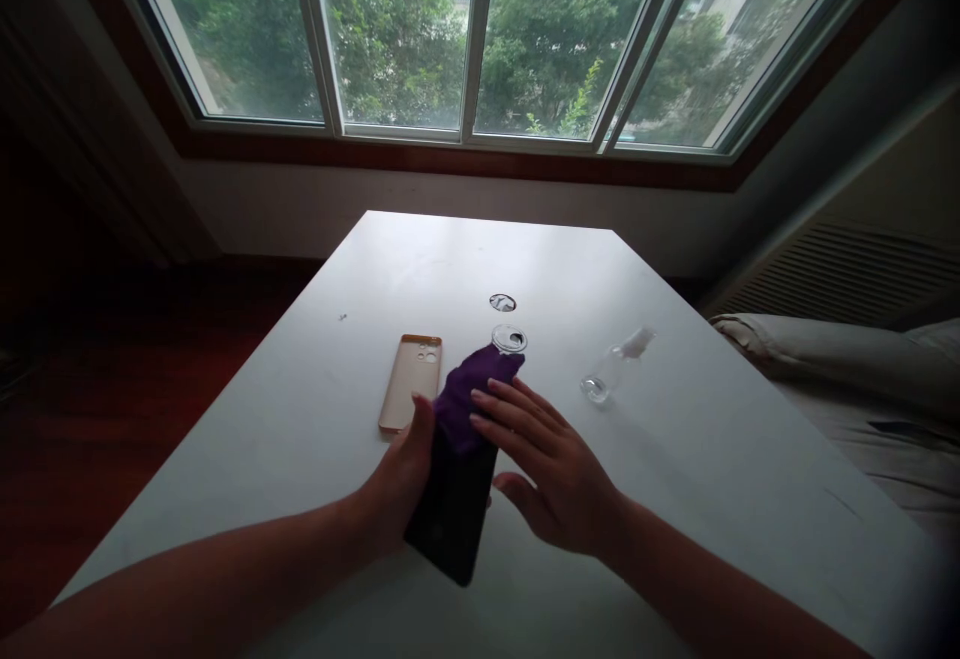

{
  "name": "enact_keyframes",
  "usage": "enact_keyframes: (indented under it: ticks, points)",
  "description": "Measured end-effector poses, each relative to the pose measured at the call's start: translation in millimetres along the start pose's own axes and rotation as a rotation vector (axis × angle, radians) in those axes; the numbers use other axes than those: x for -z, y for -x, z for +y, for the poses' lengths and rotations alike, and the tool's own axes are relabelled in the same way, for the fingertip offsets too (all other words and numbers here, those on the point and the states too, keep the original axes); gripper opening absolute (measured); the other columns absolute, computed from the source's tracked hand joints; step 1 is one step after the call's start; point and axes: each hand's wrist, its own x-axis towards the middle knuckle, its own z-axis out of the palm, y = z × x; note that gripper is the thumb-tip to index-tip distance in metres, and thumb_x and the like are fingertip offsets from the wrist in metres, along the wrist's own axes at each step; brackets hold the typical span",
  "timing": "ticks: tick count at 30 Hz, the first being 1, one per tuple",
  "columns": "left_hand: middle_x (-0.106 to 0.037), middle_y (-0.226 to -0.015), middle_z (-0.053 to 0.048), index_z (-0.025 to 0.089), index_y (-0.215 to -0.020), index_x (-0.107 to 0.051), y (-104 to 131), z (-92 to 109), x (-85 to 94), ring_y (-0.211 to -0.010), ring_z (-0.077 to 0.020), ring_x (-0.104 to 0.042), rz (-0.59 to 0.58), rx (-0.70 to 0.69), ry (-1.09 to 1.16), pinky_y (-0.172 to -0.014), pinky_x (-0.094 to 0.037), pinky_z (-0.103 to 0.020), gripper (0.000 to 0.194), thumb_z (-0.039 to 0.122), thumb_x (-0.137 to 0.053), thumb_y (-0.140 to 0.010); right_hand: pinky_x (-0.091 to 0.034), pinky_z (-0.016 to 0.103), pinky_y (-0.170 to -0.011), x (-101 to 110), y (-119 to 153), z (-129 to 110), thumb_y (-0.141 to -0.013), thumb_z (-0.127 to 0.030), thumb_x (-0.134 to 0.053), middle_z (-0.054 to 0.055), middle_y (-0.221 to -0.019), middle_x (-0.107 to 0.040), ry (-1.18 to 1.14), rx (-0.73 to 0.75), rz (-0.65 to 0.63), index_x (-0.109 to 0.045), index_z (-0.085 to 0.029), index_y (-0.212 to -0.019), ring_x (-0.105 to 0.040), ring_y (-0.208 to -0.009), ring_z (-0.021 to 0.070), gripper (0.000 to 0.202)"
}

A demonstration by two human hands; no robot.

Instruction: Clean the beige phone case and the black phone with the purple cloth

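My left hand is wrapped around the left edge of a dark phone, its thumb along the side. The phone is tilted above the table. A purple cloth lies bunched over the phone's upper end. My right hand rests its outstretched fingers on the cloth, with the thumb apart near the phone's right edge. Beyond the left hand, a tan phone case with camera cutouts lies on the table. What is under the cloth is hidden.
On the white table, a clear spray bottle lies on its side at the right. A round clear lid-like ring surrounds or sits near a hole, with another round opening behind it. Beige cushions stand at the right.
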Motion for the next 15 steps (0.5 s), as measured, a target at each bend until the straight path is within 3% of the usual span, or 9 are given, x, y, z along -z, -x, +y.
enact_keyframes:
  ticks: [5,7,9,11,15]
  points:
    - [-0.056,-0.058,-0.001,0.017,-0.129,-0.060,-4.9,-3.1,3.4,-0.043,-0.0123,-0.049,-0.177,0.183,0.025,-0.043,-0.036,-0.021,0.088,0.087,-0.033,-0.083,-0.047,0.049,-0.110,10.5,-2.8,2.3,-0.093,-0.005,-0.050,0.012,-0.140,-0.058,-0.037,-0.026,0.154,-0.050,-0.022,-0.143,-0.049,-0.137,0.0256,0.053]
    - [-0.045,-0.046,0.002,0.017,-0.119,-0.064,-6.6,-5.3,7.0,-0.033,-0.0112,-0.035,-0.285,0.307,0.014,-0.036,-0.026,-0.020,0.090,0.090,-0.026,-0.081,-0.052,0.045,-0.103,12.7,-4.1,-1.0,-0.091,-0.001,-0.050,0.012,-0.136,-0.061,-0.051,-0.029,0.211,-0.051,-0.024,-0.143,-0.055,-0.130,0.0242,0.057]
    - [-0.044,-0.044,0.002,0.016,-0.112,-0.066,-6.7,-7.8,9.1,-0.029,-0.0107,-0.026,-0.395,0.384,-0.023,-0.033,-0.019,-0.021,0.092,0.090,-0.019,-0.082,-0.054,0.043,-0.099,13.2,-4.7,-4.7,-0.091,-0.001,-0.052,0.012,-0.132,-0.062,-0.047,-0.038,0.243,-0.052,-0.024,-0.141,-0.058,-0.125,0.0236,0.056]
    - [-0.050,-0.049,-0.002,0.013,-0.103,-0.068,-5.7,-10.5,9.3,-0.030,-0.0101,-0.029,-0.450,0.431,-0.042,-0.034,-0.019,-0.022,0.094,0.090,-0.017,-0.082,-0.054,0.041,-0.098,12.1,-4.2,-7.1,-0.091,-0.002,-0.054,0.012,-0.130,-0.064,-0.020,-0.051,0.251,-0.055,-0.022,-0.138,-0.060,-0.123,0.0231,0.051]
    - [-0.056,-0.061,-0.007,0.004,-0.099,-0.070,-3.3,-15.1,7.3,-0.045,-0.0117,-0.048,-0.389,0.531,0.087,-0.044,-0.032,-0.022,0.102,0.093,-0.024,-0.079,-0.053,0.039,-0.100,6.1,-1.5,-10.6,-0.090,-0.003,-0.057,0.010,-0.124,-0.067,0.028,-0.139,0.264,-0.062,-0.020,-0.126,-0.061,-0.121,0.0219,0.040]
